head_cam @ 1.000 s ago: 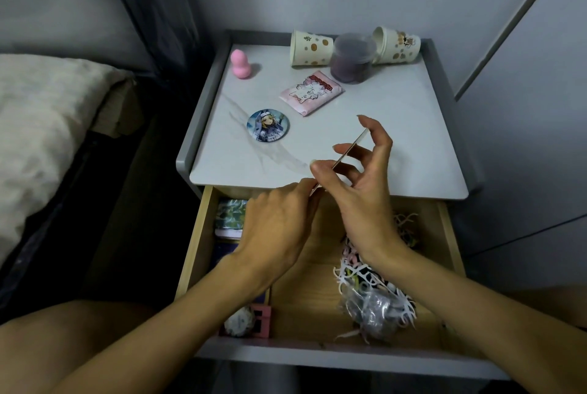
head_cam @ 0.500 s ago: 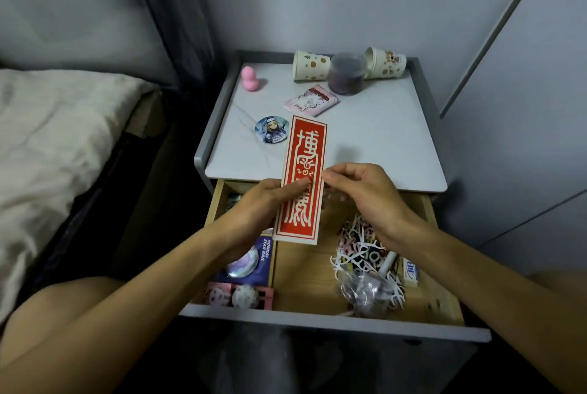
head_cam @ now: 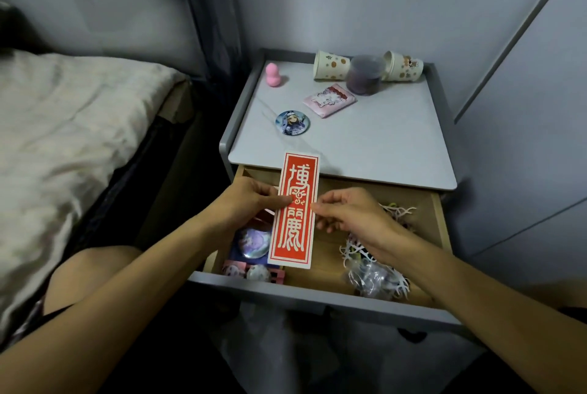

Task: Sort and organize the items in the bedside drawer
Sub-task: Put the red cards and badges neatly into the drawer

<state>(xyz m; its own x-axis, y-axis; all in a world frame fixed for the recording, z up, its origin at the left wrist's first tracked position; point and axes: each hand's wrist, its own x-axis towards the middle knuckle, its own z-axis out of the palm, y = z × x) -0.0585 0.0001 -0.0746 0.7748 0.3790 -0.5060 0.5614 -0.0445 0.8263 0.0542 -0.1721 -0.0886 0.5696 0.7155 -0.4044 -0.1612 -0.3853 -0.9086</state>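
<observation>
Left hand (head_cam: pixel 251 203): pinched on the left long edge of the red card (head_cam: pixel 293 211), thumb on its printed face, other fingers behind; nothing else held
Right hand (head_cam: pixel 349 212): fingertips closed on the card's right edge, about level with the left hand's grip
Red card: held upright and flat between both hands, above the open drawer (head_cam: pixel 317 293); touching nothing below
Handling: likely light and fairly stiff, since it stands unbent; thin, so creasing is the risk; best held by the long edges, as here
Drawer: badges (head_cam: pixel 254 242) on the left; a white paper tangle (head_cam: pixel 374 263) on the right
Counter (head_cam: pixel 381 145): round badge (head_cam: pixel 292 122), pink packet (head_cam: pixel 328 99), cups (head_cam: pixel 330 65) at the back
</observation>
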